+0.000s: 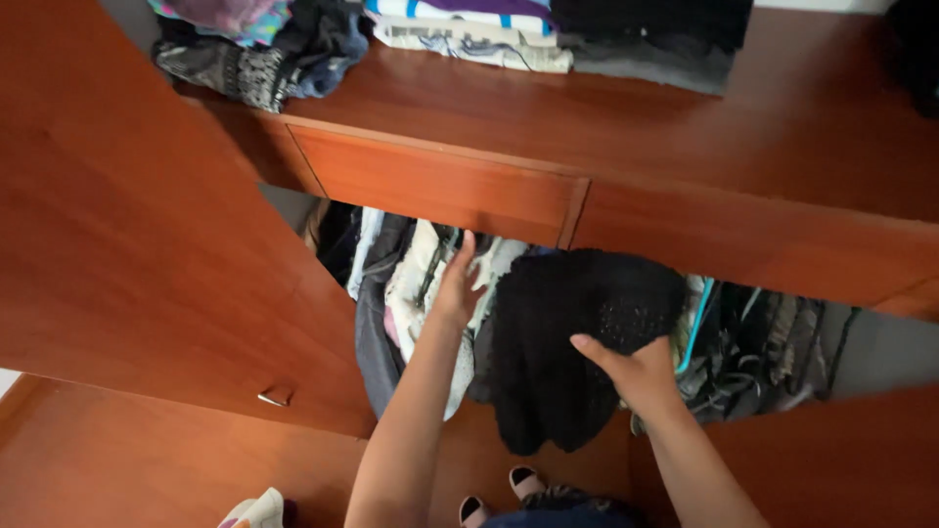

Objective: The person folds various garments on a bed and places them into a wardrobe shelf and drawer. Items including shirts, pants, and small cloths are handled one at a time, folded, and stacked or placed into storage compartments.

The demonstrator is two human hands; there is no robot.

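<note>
Forearms first, as they lay nearest the lens: ours rose from the bottom edge toward the hanging clothes. Below them we noted two slippered feet (501, 496) on the reddish floor (117, 469) and a pale bundle of cloth (256, 510) at the lower left.

Largest item logged: the open wardrobe door (127, 225), red-brown wood, filling the left half of the view, with a small metal handle (275, 396) near its lower edge. Next, the shelf (685, 127) of the same wood ran across the top, with two drawer fronts (440, 186) beneath it. On the shelf lay folded clothes (460, 34): a patterned dark heap at left, striped pieces in the middle, dark grey ones at right.

Under the drawers hung a row of garments. The black knitted garment (567, 342) hung in the middle of that row, between pale and grey pieces on its left and dark strappy items with a teal edge (753, 342) on its right.

Our right hand (636, 372) gripped the black garment at its right lower side, thumb laid across the fabric, the other fingers curled behind it and hidden. Our left hand (458, 288) was open, fingers extended and slightly spread, pressed against the white patterned garment (416, 284) just left of the black one; it closed on nothing that we could see.
</note>
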